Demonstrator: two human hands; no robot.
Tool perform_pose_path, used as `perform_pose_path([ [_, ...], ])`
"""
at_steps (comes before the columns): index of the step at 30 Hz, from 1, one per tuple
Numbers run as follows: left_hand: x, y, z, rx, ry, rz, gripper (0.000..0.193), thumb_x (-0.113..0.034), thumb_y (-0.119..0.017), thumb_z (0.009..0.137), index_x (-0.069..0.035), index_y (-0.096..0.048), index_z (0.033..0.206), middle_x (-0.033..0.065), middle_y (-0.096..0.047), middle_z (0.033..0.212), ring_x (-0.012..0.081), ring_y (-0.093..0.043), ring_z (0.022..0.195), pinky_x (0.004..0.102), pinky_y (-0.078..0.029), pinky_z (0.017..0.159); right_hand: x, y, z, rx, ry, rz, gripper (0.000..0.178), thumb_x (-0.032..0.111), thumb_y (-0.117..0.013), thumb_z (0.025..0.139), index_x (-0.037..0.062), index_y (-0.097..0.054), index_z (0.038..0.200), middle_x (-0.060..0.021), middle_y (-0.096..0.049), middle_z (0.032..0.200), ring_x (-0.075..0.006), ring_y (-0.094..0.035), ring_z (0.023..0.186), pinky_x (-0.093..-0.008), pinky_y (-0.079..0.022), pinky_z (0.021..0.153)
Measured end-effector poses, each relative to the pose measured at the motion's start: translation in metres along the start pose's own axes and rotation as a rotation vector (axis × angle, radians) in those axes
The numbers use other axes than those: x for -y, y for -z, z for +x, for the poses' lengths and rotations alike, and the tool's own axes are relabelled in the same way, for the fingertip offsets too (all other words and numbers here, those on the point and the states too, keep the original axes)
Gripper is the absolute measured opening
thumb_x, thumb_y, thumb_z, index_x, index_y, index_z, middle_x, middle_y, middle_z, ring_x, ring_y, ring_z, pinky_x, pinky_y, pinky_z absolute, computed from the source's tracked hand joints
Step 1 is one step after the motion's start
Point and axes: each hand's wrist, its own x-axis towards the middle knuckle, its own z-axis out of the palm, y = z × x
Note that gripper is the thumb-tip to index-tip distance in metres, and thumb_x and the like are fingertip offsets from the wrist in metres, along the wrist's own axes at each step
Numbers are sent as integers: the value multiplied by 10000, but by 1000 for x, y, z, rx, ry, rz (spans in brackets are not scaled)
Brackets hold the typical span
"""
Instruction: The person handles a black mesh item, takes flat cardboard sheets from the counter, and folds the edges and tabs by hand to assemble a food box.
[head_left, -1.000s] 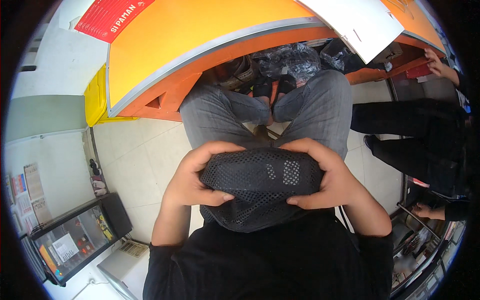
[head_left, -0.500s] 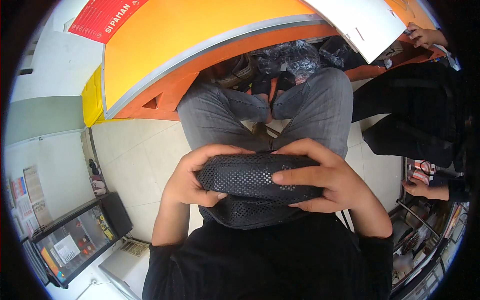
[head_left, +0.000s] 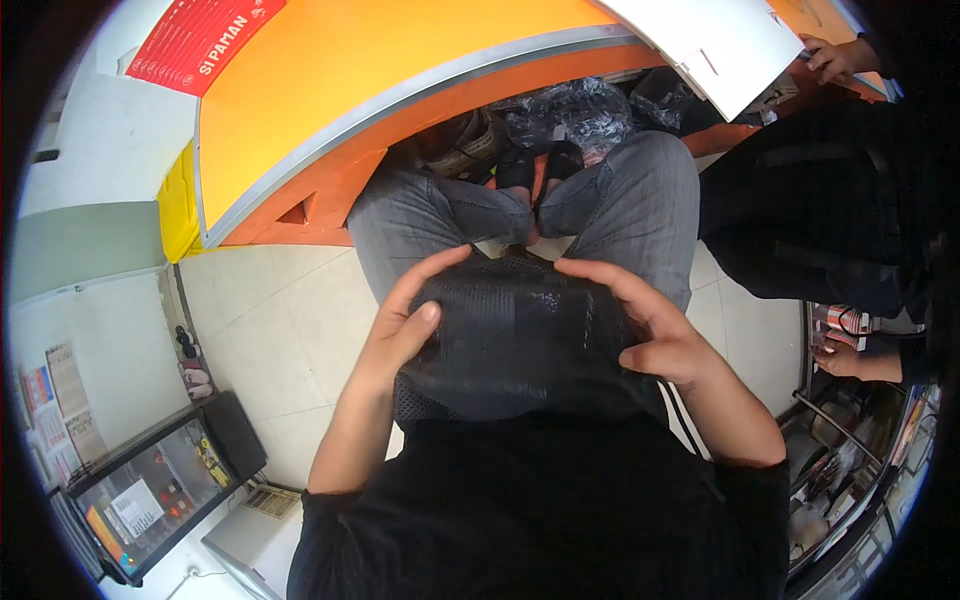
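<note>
A soft black mesh item [head_left: 520, 340], which could be a pouch or a cap, is spread over my lap against my black shirt. Perforated fabric shows along its lower left edge, while a smoother, slightly shiny panel faces up. My left hand [head_left: 400, 325] grips its left side, thumb on the upper face and fingers around the far edge. On the opposite side my right hand [head_left: 665, 335] holds it the same way, its thumb bent over the right edge. Most fingertips are hidden behind the fabric.
Ahead stands an orange-sided table [head_left: 400, 75] with a yellow top, a red printed sheet [head_left: 205, 45] and a white panel [head_left: 705, 50]. Plastic-wrapped items [head_left: 570, 110] lie underneath. A person in black [head_left: 820, 200] is close on my right. A dark display case [head_left: 150, 490] stands left.
The mesh item has been turned and spread wider, so its smoother panel now faces up. Both hands have shifted to its sides, and my right fingers have left its front.
</note>
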Motion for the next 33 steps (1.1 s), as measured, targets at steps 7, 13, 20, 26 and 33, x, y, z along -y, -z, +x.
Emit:
perform_pose_path([
  [7, 7, -18, -1, -13, 226, -197, 611, -321, -643, 1036, -8, -451, 1524, 122, -565, 1431, 203, -552, 1316, 324, -414, 1129, -19, 8, -7, -92, 19, -8, 1001, 39, -688, 659, -20, -324, 1589, -158, -441, 1561, -272, -414, 1470, -386, -257, 1233],
  [13, 1, -20, 5, 58, 261, -189, 618, -306, -664, 1028, -1, -445, 1519, 112, -540, 1458, 207, -536, 1339, 331, -395, 1148, -10, 12, -11, -41, 11, -149, 955, 37, -735, 671, 10, -380, 1557, -149, -467, 1510, -270, -407, 1467, -395, -251, 1228],
  [20, 15, -15, 6, 218, 150, -28, 658, -289, -666, 1022, 14, -405, 1545, 149, -477, 1539, 242, -466, 1428, 369, -328, 1202, 2, 4, -22, -116, 243, -295, 834, 37, -733, 730, -6, -440, 1510, -155, -512, 1460, -271, -508, 1367, -386, -353, 1164],
  [26, 12, -13, 11, 442, 295, -41, 729, -99, -670, 975, 53, -310, 1591, 189, -383, 1626, 276, -378, 1506, 401, -266, 1244, 1, -3, -39, -259, 193, -8, 743, 10, -661, 793, -28, -445, 1503, -166, -535, 1453, -276, -515, 1385, -399, -360, 1182],
  [33, 15, -14, 5, 372, 391, -348, 913, -52, -782, 845, 56, -285, 1603, 198, -358, 1642, 283, -345, 1530, 401, -261, 1244, 0, 2, -42, -219, 142, 48, 750, -40, -629, 765, -7, -462, 1495, -155, -529, 1471, -269, -487, 1421, -396, -346, 1199],
])
